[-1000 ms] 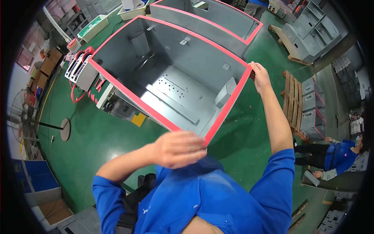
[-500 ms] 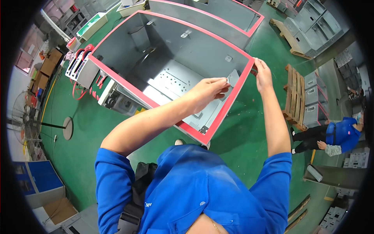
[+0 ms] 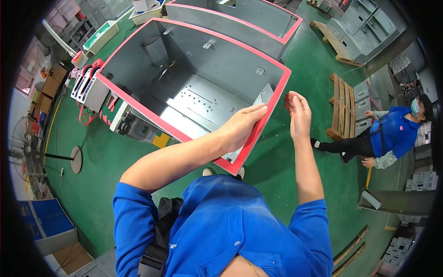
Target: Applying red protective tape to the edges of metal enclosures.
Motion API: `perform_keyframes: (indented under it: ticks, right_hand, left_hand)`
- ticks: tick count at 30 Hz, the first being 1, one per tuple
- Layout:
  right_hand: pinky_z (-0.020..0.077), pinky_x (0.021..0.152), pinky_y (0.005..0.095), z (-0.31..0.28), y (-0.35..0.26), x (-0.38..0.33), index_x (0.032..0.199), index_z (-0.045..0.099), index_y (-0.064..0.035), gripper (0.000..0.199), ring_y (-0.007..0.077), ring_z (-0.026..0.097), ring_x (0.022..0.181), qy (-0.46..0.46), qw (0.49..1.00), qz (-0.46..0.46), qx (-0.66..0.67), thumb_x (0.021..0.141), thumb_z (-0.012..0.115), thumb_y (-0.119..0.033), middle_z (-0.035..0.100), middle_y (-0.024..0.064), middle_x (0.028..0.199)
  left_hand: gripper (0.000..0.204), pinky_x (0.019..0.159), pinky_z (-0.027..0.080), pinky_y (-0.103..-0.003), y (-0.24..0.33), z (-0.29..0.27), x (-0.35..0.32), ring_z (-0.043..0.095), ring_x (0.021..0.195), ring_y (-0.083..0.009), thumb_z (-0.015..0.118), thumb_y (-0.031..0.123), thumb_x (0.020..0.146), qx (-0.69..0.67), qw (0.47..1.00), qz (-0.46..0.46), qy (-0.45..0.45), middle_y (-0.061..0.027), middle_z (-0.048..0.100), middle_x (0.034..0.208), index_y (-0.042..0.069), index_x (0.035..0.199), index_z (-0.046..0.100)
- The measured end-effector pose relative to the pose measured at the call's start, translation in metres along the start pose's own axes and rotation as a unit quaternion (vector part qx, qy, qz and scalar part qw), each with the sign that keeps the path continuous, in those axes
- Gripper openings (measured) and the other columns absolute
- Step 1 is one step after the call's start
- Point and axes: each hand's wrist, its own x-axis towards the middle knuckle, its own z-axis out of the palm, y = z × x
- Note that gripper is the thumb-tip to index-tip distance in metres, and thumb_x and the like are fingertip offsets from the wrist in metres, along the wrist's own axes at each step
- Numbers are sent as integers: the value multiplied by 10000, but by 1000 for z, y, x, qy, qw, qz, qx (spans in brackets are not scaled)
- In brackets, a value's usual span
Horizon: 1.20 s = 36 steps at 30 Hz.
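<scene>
A large grey metal box [image 3: 217, 60], open at the top, stands tilted in front of me, its rim covered with a red strip [image 3: 276, 94]. My left hand [image 3: 242, 123] reaches across the near corner and closes on the right side of the rim, thumb and index finger at the red strip; its other fingers are mostly hidden. My right hand [image 3: 299, 113] is raised just outside that same side, apart from the box, with its fingers loosely bent and nothing visible in them. Inside the box, the bottom panel [image 3: 194, 104] has several small holes.
A second red-rimmed metal box [image 3: 226, 23] stands behind. At left are a device with red cables [image 3: 92, 87] and a fan on a round base [image 3: 77, 159]. To the right, a wooden pallet [image 3: 342, 108] stands near a co-worker in blue [image 3: 397, 131] on the green floor [image 3: 295, 194].
My left hand has come down onto the right rim. My right hand has let go of the box's outer edge and moved slightly away. The co-worker has shifted nearer, and my view has swung slightly.
</scene>
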Motion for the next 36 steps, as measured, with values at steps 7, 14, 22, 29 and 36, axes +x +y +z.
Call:
perform_keyframes:
  ticks: [7, 14, 22, 29, 36]
  right_hand:
    - [413, 823, 258, 13, -19, -21, 1084, 522, -2, 228, 121, 520, 960, -34, 946, -202, -253, 880, 450, -75, 542, 56, 1087]
    - [382, 907, 361, 29, -36, -29, 1041, 550, -12, 297, 275, 497, 1053, -112, 841, -371, -377, 772, 437, 45, 551, 110, 1091]
    - [370, 922, 381, 32, -34, -33, 1085, 545, -16, 410, 268, 476, 1105, -148, 750, -431, -480, 689, 465, 56, 541, 107, 1124]
    - [387, 907, 401, 33, -26, -37, 1117, 532, -9, 401, 269, 494, 1094, -135, 691, -473, -530, 721, 488, 36, 536, 127, 1145]
    - [387, 911, 397, 39, -37, -50, 1113, 529, 1, 370, 278, 504, 1084, -145, 688, -471, -533, 745, 489, 13, 540, 132, 1144]
  left_hand:
    - [410, 937, 367, -273, 3, 6, -2, 459, 1086, -134, 371, 213, 936, 4, 999, -12, 34, -77, 472, 1216, 0, 1285, 348]
    - [436, 952, 347, -271, 1, 8, -2, 434, 1111, -128, 393, 224, 929, 28, 998, -2, 52, -75, 450, 1237, 0, 1297, 330]
    - [509, 1000, 271, -286, -1, 5, -2, 324, 1213, -157, 416, 261, 916, 35, 999, 8, 22, -99, 336, 1331, 7, 1331, 265]
    - [507, 1029, 228, -276, 3, 13, -8, 288, 1252, -162, 404, 262, 922, 59, 997, 42, 14, -106, 306, 1364, 3, 1334, 263]
    - [522, 1038, 208, -290, 17, -3, -38, 260, 1280, -198, 382, 270, 926, 358, 920, 139, 77, -134, 284, 1381, -17, 1337, 235]
